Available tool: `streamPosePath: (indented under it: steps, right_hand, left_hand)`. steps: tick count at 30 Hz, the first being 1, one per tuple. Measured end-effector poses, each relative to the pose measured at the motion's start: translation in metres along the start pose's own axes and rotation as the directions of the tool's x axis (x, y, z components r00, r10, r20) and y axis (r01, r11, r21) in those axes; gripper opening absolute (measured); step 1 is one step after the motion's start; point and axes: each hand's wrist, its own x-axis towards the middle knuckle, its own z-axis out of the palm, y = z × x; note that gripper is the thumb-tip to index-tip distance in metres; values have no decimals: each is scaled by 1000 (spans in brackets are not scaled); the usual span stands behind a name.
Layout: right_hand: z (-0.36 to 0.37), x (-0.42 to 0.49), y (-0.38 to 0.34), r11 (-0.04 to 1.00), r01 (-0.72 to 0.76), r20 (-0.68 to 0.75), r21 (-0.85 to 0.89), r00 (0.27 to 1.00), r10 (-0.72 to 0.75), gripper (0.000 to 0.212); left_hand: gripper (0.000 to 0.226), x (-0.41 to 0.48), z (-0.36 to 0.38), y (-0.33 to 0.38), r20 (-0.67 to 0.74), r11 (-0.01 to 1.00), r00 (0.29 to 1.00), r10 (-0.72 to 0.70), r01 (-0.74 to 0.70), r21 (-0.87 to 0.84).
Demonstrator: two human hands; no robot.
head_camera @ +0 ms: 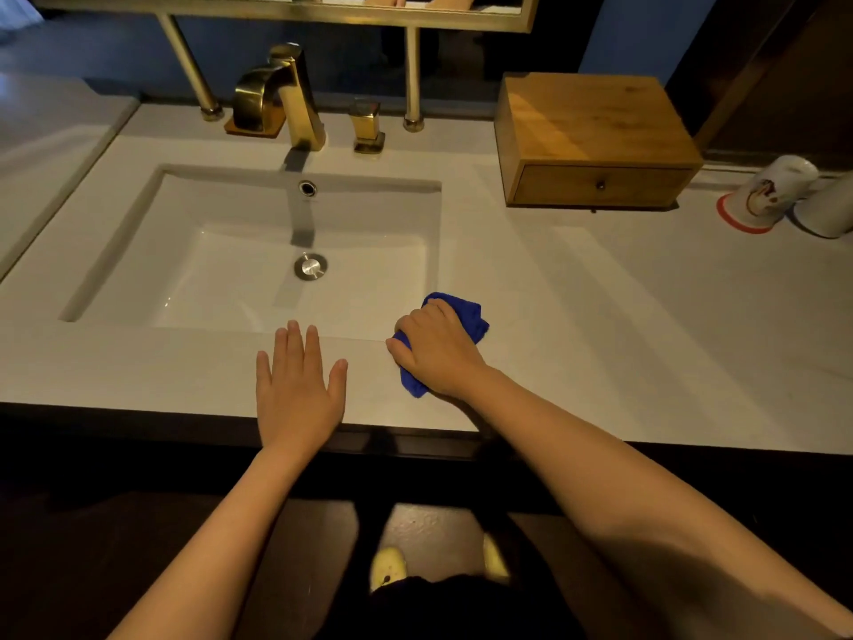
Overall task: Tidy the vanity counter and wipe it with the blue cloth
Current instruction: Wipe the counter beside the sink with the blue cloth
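My right hand [438,351] presses a bunched blue cloth [464,311] onto the white vanity counter [623,316], just off the front right corner of the sink. Cloth shows above my knuckles and below my palm. My left hand [297,385] lies flat, palm down, fingers spread, on the counter strip between the sink and the front edge, holding nothing.
A rectangular white sink [258,251] with a metal drain sits left of centre. A gold faucet [281,94] and handle [367,127] stand behind it. A wooden drawer box [595,140] is at the back right, with two upside-down cups [766,194] at the far right.
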Motion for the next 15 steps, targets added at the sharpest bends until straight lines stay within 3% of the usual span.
streamPosePath:
  steps: [4, 7, 11, 13, 15]
  right_hand:
    - [-9, 6, 9, 997, 65, 57, 41, 996, -67, 27]
    - [-20, 4, 9, 991, 39, 2, 125, 999, -40, 28]
    - [-47, -1, 13, 919, -133, -143, 371, 970, 198, 30]
    - [-64, 3, 25, 823, -286, -91, 490, 922, 375, 28]
    - [-78, 4, 41, 762, -385, -15, 521, 888, 460, 30]
  left_hand:
    - [64, 0, 1, 0, -8, 1000, 1000, -2, 2, -7]
    - [64, 1, 3, -1, -15, 1000, 1000, -5, 5, -7]
    - [66, 0, 5, -1, -30, 1000, 1000, -5, 5, -2]
    - [69, 0, 5, -1, -34, 1000, 999, -5, 5, 2]
    - [68, 1, 5, -1, -33, 1000, 999, -7, 7, 4]
